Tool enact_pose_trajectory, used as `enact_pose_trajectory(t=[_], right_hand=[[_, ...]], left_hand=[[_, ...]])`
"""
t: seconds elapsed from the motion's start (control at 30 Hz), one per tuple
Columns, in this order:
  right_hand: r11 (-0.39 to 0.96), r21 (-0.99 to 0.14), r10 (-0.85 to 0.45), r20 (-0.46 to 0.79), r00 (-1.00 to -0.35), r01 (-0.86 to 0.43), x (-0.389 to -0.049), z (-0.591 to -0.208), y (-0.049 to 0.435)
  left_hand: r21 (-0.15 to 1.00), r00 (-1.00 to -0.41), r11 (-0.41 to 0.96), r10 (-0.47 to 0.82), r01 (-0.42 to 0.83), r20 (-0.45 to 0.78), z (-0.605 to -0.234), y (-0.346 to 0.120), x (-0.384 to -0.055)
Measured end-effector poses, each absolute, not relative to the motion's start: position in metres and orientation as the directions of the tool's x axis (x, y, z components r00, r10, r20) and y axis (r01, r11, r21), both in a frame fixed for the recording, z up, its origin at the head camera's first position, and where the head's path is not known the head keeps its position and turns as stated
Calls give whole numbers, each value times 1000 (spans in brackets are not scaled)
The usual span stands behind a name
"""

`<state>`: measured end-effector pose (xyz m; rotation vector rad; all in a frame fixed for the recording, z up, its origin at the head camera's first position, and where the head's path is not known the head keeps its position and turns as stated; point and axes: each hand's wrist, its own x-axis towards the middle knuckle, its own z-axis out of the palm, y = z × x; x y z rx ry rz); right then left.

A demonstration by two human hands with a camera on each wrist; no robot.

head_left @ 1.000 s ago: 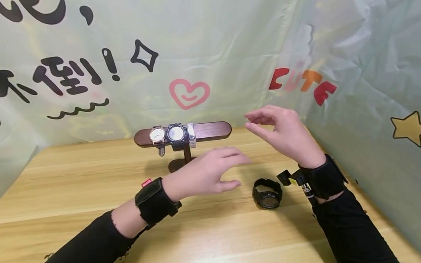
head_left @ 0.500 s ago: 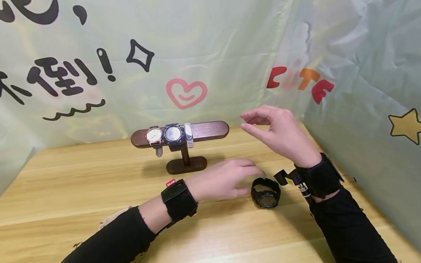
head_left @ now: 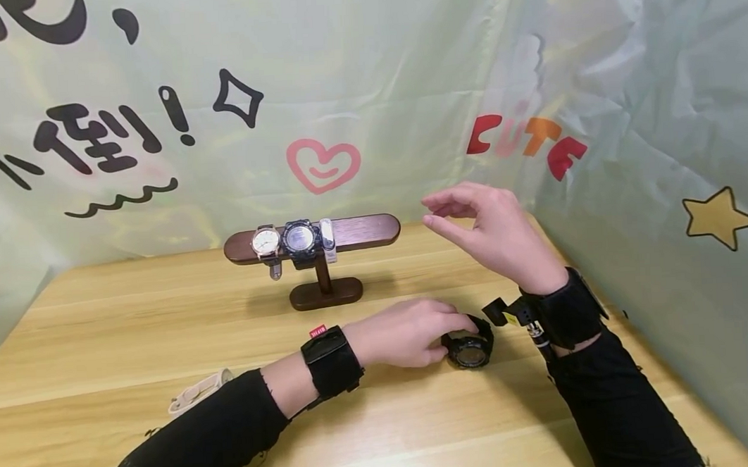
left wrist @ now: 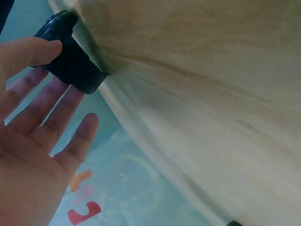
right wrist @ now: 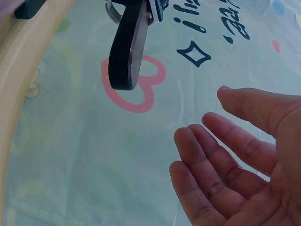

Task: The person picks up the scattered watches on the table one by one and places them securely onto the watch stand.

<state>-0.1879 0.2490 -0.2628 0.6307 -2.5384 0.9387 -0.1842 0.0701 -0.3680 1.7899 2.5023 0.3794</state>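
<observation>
My left hand (head_left: pixel 411 334) reaches across the table and pinches a black wristwatch (head_left: pixel 471 356) by its side. Up close in the left wrist view, the thumb lies on one face of the black strap (left wrist: pixel 73 61) and the fingers are behind it. The watch's round dial faces toward me. Raised above the table's right side, my right hand (head_left: pixel 495 238) holds nothing, its fingers loosely bent and thumb apart. It is nearest the right end of a dark wooden watch stand (head_left: pixel 367 232), whose bar end also shows in the right wrist view.
On the stand's left half sit a watch with a light round dial (head_left: pixel 265 243), a dark chunky watch (head_left: pixel 299 239) and a slim pale watch (head_left: pixel 327 236). A pale strap watch (head_left: pixel 197 393) lies beside my left sleeve. Printed sheets (head_left: pixel 404 84) enclose the table.
My left hand has moved right and down to the black watch and now grips it. The right hand holds its pose. The pale strap watch has come into sight from behind the left sleeve.
</observation>
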Motion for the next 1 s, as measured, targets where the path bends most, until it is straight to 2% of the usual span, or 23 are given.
enact_pose_trajectory(t=[0.4, 0.77, 1.0], right_hand=[[693, -508, -281, 463, -840, -512, -187, -262, 248], [693, -501, -286, 470, -835, -519, -187, -263, 249], [694, -497, -290, 471, -833, -522, -187, -263, 250]], left_hand=[[171, -299, 274, 944, 946, 137, -372, 64, -183], [208, -344, 320, 935, 924, 91, -364, 61, -180], [156, -317, 299, 942, 942, 110, -361, 65, -186]])
